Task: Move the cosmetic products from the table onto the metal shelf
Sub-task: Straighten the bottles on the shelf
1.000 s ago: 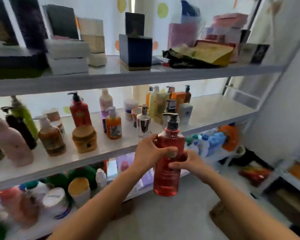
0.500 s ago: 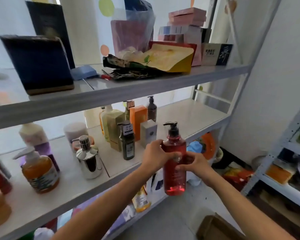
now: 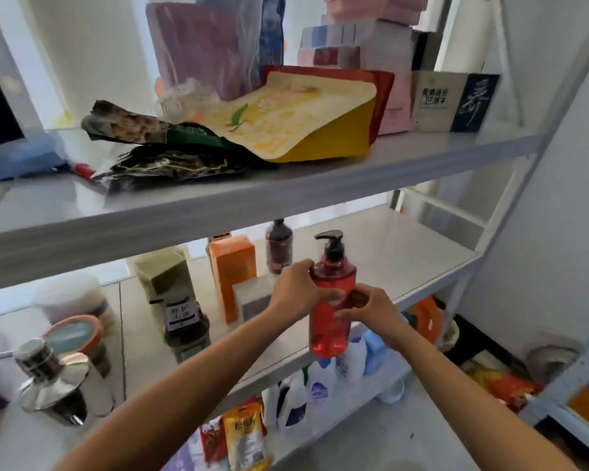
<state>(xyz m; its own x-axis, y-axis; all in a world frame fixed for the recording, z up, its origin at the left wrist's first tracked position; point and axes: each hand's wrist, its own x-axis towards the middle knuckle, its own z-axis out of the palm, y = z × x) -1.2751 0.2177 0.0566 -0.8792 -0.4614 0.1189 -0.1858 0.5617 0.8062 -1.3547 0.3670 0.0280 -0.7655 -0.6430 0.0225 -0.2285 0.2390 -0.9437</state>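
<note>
You are gripping the red pump bottle (image 3: 330,311) upright with your left hand (image 3: 298,292) and right hand (image 3: 366,309), steadying it for the shelf (image 3: 405,246).

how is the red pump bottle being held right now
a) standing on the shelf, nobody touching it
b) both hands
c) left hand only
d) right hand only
b: the left hand and the right hand each have fingers curled round the red pump bottle, which is held upright in front of the metal shelf.
</note>
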